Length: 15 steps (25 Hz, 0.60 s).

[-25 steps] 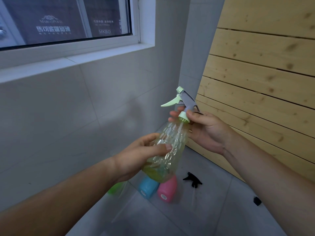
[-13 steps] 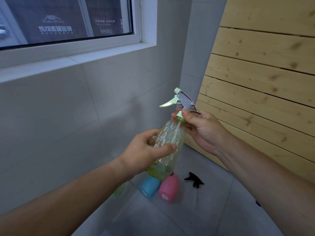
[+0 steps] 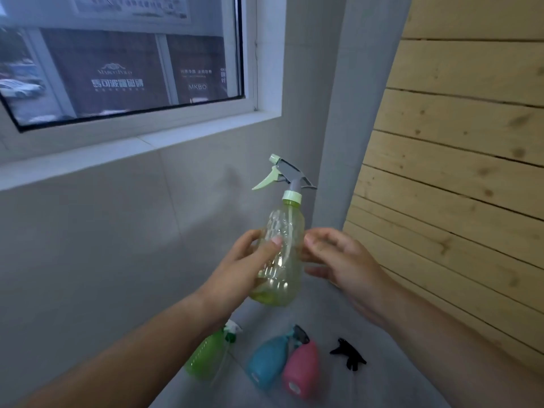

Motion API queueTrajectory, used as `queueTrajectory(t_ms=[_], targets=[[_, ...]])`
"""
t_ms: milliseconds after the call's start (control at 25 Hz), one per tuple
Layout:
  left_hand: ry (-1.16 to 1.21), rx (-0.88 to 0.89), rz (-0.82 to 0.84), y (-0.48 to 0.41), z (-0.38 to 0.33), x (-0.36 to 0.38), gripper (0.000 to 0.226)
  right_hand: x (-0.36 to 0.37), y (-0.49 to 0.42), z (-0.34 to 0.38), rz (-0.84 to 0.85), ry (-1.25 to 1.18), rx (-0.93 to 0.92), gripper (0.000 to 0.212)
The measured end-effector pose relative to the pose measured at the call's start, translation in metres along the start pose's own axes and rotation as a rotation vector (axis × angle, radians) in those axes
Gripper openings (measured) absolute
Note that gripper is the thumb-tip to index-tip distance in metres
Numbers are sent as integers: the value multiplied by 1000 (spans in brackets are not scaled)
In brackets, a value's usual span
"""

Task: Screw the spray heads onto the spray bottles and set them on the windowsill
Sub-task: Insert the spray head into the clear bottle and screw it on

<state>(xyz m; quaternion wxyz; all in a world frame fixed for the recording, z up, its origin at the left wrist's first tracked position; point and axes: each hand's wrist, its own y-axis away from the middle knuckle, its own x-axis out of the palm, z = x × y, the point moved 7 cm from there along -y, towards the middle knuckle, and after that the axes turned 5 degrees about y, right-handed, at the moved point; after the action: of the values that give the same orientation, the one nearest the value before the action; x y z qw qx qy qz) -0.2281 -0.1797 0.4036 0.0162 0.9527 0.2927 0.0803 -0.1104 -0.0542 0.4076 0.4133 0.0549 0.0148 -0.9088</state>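
A clear yellow-green spray bottle (image 3: pixel 284 254) is held nearly upright in mid-air, with a pale green and grey spray head (image 3: pixel 282 175) seated on its neck. My left hand (image 3: pixel 244 269) grips the bottle's body from the left. My right hand (image 3: pixel 341 266) is beside the bottle's right side, fingers spread, its fingertips at or near the plastic. The white windowsill (image 3: pixel 141 145) runs above and to the left of the bottle. On the floor lie a green bottle (image 3: pixel 207 356), a blue bottle (image 3: pixel 266 360), a pink bottle (image 3: pixel 301 369) and a loose black spray head (image 3: pixel 348 353).
A grey tiled wall stands below the windowsill, with a grey pillar (image 3: pixel 347 113) in the corner. A slatted wooden panel (image 3: pixel 459 172) leans along the right side. The floor is grey tile (image 3: pixel 382 387).
My right hand has left the spray head's collar and dropped down beside the bottle's body. The bottle has been raised and turned more upright. The view has tilted up toward the window.
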Motion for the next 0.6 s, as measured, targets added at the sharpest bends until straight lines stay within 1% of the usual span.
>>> queueTrajectory(t_ms=[40, 160, 240, 320, 400, 480, 600], targets=[[34, 12, -18, -5, -6, -4, 22, 8, -1, 7, 15, 40, -31, 27], [62, 106, -20, -35, -41, -15, 23, 24, -32, 48, 30, 56, -157, 38], [7, 199, -36, -58, -77, -24, 25, 29, -65, 80, 29, 99, -222, 42], [-76, 326, -43, -96, -130, -41, 32, 36, -117, 125, 20, 171, -317, 45], [-155, 350, -69, -119, -158, -47, 39, 36, -145, 146, 0, 182, -341, 44], [-234, 369, -138, -156, -185, -62, 44, 42, -184, 171, -15, 183, -382, 42], [-296, 390, -194, -209, -208, -82, 55, 48, -232, 193, -45, 202, -381, 40]])
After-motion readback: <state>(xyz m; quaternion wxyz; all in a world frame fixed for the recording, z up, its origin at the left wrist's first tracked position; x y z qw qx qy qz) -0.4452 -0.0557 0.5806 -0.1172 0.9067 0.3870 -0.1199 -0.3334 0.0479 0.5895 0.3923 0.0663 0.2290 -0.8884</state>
